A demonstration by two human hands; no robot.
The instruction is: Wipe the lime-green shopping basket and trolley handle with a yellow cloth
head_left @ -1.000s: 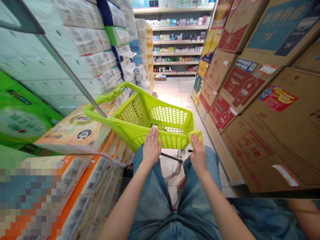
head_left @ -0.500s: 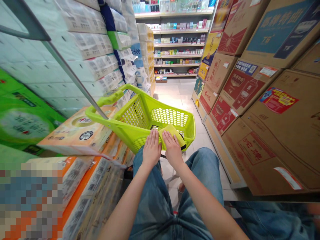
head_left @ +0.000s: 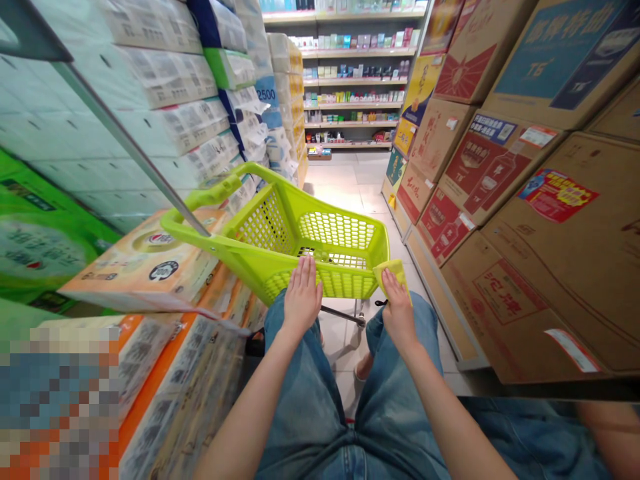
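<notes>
A lime-green plastic shopping cart (head_left: 345, 284) with perforated walls stands in front of my knees. My left hand (head_left: 303, 299) rests against its near side, with the fingers stretched out flat over the rim and nothing held. At the cart's right end, my right hand (head_left: 399, 312) grips a yellow cloth (head_left: 391, 268). The cloth touches the cart's corner or lies very close to it; I cannot tell which. A small black strap (head_left: 381, 303) hangs beside the cloth. Part of the cart's near wall is hidden behind my left hand.
Tissue packs (head_left: 165, 77) are stacked along the left, with an orange-trimmed pack (head_left: 145, 263) beside the cart. Cardboard cartons (head_left: 565, 267) line the right. Shelves of small goods (head_left: 355, 80) stand at the far end. Blurred denim (head_left: 530, 433) and an arm show at lower right.
My right hand has moved right with the yellow cloth, from the middle of the cart's near side to its right end. My left hand stays in about the same place.
</notes>
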